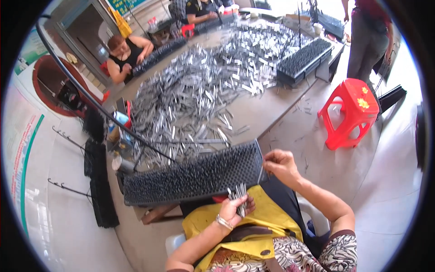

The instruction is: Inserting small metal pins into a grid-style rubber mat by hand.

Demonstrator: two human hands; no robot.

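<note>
A long black block with rows of holes lies across in front of me at the table edge. Dark pieces stand up densely over its left part, while open holes show toward its right end. In my left hand is a fanned bundle of thin metal strips, gripped just below the block's near edge. My right hand is at the block's right end, thumb and fingers pinched together; what they hold, if anything, is too small to make out. A yellow apron covers my lap.
Loose metal strips are heaped over the table. Another bristly black block stands at the far right, near a red stool. A co-worker sits at the far left; another person stands far right. Black blocks hang at left.
</note>
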